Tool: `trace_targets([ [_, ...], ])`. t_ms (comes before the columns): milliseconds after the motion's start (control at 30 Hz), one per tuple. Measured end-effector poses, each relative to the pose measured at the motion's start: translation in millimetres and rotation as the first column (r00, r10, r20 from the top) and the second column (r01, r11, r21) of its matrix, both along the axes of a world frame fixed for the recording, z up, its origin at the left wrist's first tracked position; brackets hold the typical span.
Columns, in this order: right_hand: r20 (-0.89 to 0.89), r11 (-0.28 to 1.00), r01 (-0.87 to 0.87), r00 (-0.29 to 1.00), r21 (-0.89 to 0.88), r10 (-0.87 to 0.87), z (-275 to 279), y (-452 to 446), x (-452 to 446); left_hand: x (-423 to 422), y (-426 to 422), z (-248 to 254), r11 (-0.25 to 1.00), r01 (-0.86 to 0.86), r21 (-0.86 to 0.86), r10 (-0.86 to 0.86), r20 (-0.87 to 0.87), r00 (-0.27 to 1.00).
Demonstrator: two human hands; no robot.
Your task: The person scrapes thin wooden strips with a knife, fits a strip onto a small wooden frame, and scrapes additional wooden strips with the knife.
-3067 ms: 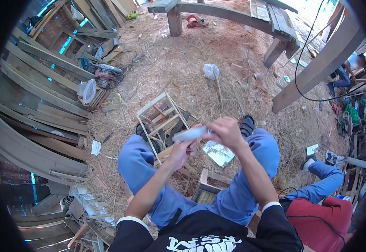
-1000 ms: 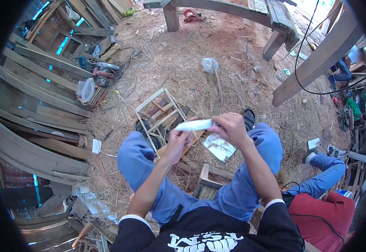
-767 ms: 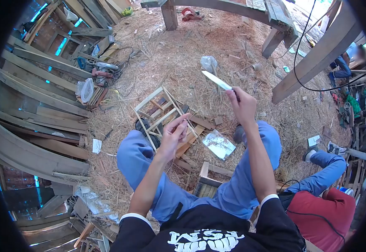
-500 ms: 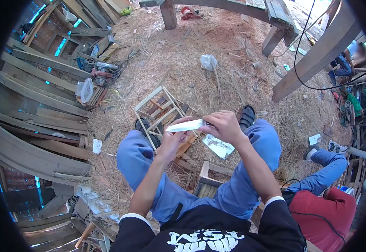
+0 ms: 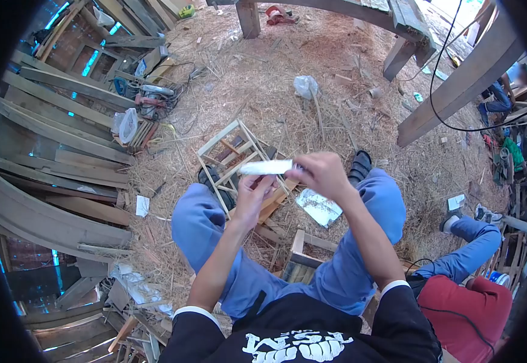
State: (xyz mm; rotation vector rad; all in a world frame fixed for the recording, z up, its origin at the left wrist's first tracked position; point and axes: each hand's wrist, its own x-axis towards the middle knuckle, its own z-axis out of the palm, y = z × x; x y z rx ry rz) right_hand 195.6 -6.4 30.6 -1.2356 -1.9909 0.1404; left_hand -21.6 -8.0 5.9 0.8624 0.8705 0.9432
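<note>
My right hand [image 5: 322,172] is closed around the dark handle of a knife [image 5: 267,167] with a broad, pale blade, which points to the left. Just under the blade is my left hand [image 5: 257,192], its fingers pinched together; whatever they hold is too small and hidden to name. Below and beyond my hands a light wooden frame [image 5: 220,142] lies on the ground between my feet. To its right, a white sheet [image 5: 318,207] sprinkled with bits rests on the ground.
A person in a red shirt [image 5: 466,308] sits at the lower right. A small wooden box [image 5: 299,269] stands between my legs. Power tools [image 5: 153,100] lie at the left near stacked boards [image 5: 64,130]. A wooden bench [image 5: 330,8] and a slanted post [image 5: 457,91] stand beyond.
The knife swung up and away from my left hand, then came back over it. Since half a second ago, the blade has risen slightly and the whole view has shifted a little.
</note>
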Motion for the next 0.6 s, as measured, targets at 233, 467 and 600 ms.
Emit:
trace_targets([
  [233, -0.256, 0.88, 0.35, 0.862, -0.32, -0.437, 19, 14, 32, -1, 3, -2, 0.991, 0.041, 0.129, -0.024, -0.128, 0.991],
  [467, -0.442, 0.881, -0.002, 0.866, -0.473, -0.235, -10, -13, 2, 16, -21, -9, 0.895, 0.248, 0.37, -0.027, -0.512, 0.859],
  [600, -0.531, 0.816, -0.129, 0.813, -0.564, -0.239, -8, -9, 5, 22, -25, -9, 0.876, 0.213, 0.433, 0.03, -0.49, 0.871],
])
